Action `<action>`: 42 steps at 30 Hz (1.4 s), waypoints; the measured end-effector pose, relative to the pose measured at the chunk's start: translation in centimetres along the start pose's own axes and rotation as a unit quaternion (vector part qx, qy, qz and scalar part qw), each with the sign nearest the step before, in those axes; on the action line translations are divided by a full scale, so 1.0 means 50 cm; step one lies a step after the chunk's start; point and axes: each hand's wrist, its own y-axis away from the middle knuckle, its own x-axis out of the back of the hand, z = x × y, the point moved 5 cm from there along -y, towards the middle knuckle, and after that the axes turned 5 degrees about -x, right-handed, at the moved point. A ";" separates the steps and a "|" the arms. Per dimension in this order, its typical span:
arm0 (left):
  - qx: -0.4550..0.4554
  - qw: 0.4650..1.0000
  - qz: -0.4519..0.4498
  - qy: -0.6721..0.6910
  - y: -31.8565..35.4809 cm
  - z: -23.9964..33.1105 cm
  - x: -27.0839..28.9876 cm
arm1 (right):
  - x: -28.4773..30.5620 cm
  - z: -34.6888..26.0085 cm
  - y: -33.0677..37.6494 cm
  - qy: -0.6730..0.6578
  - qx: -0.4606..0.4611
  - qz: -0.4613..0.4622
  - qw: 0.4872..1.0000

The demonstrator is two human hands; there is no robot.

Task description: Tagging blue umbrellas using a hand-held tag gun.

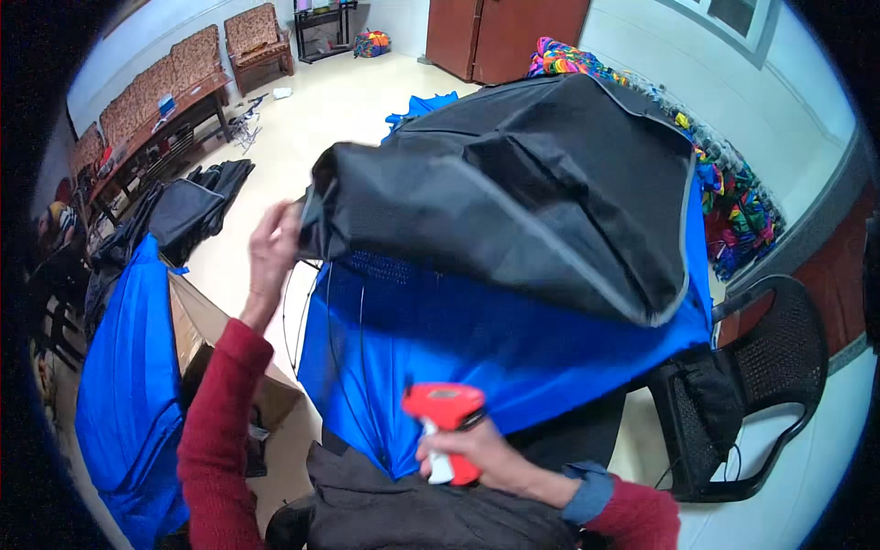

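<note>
**Backpack raised, tagging gun in hand**

We hold the large blue-and-black fabric backpack (513,238) up in front of us. Our left hand (272,249) has its fingers closed on the bag's black upper edge. Our right hand (467,454) grips the red-and-white plastic tagging gun (446,417) just below the blue panel. A black mesh chair (761,385) stands to the right.

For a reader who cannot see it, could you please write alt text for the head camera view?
A person lifts a large black and blue bag, the left hand gripping its black edge, the right hand holding a red and white tagging gun. A cardboard box and black mesh chair stand nearby.
</note>
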 end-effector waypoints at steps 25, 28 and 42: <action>0.331 0.877 -0.203 0.282 0.190 -0.070 -0.134 | -0.019 0.026 0.002 -0.013 -0.084 0.009 0.996; 0.326 0.803 -0.059 0.495 0.083 -0.113 -0.209 | -0.020 0.023 0.004 -0.001 -0.089 0.032 0.996; 0.344 0.855 -0.135 0.364 0.137 -0.235 -0.358 | -0.016 -0.178 -0.054 0.095 -0.034 0.164 0.981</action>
